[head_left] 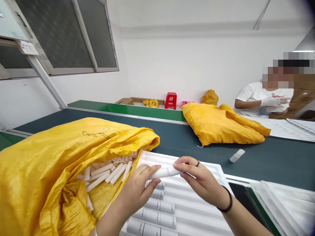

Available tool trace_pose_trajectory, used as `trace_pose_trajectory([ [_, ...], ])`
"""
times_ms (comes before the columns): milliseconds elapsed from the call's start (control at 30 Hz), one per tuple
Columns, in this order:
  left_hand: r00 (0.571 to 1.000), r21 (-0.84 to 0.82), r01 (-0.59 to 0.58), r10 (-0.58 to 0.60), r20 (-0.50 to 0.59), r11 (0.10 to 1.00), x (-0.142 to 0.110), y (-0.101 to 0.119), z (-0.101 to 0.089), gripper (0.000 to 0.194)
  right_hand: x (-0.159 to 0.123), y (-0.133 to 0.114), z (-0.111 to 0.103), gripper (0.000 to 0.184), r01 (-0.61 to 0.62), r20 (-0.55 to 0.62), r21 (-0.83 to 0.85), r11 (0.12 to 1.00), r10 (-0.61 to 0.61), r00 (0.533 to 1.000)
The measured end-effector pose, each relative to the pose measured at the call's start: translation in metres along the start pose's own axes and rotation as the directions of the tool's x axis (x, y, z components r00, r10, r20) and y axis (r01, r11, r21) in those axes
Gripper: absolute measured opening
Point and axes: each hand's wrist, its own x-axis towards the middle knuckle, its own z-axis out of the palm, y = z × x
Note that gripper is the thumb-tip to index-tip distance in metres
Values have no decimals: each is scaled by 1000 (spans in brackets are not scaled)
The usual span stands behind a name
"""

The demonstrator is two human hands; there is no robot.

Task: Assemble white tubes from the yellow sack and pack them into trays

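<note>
Two hands on my head feed, one white tube between them. Left hand (140, 185): fingers grasping the tube (163, 172) by its left end, thumb below. Right hand (204, 180): fingers grasping the right end, thumb also underneath. I note a seam round the tube in the bare stretch between the two grips; its right end sits slightly higher in my view. A dark ring (198, 163) is on one right finger, a dark bracelet (228, 203) on that wrist.

Beneath both sets of fingers: white grooved tray (197, 206). Printed tubes (159, 206) lie in its grooves, on the near side of the left fingers.

Left of the left fingers: yellow bag (73, 137), mouth open, loose tubes (118, 172) heaped inside.

Beyond the right fingers, to the right: lone tube (237, 155) on the dark tabletop (169, 134); I cannot tell whether it stands or lies. Farther out from the right fingers, a second bag (221, 123), orange-yellow; past it, far right, I log a co-worker in a white shirt (251, 93) and white gloves (272, 101). Straight beyond the fingers, by the wall: red stool (170, 100).
</note>
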Motion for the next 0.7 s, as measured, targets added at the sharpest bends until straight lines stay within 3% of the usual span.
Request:
trace_pose_trajectory([
  [167, 988, 86, -133, 139, -64, 987, 7, 13, 5, 26, -8, -1, -4, 31, -69, -15, -53, 996, 69, 998],
  [300, 956, 229, -234, 267, -123, 945, 10, 17, 9, 30, -9, -3, -2, 23, -183, 0, -31, 983, 183, 983],
  [433, 922, 342, -312, 370, -116, 886, 13, 19, 10, 32, -9, -3, -1, 23, -240, 29, 13, 971, 240, 970],
  [567, 905, 376, -352, 415, -99, 857, 17, 22, 12, 41, -8, -4, -1, 24, -253, 43, 30, 967, 252, 967],
  [700, 919, 301, -334, 380, -107, 893, 10, 21, 25, 48, -13, -13, -1, 26, -244, 67, 23, 970, 242, 968],
])
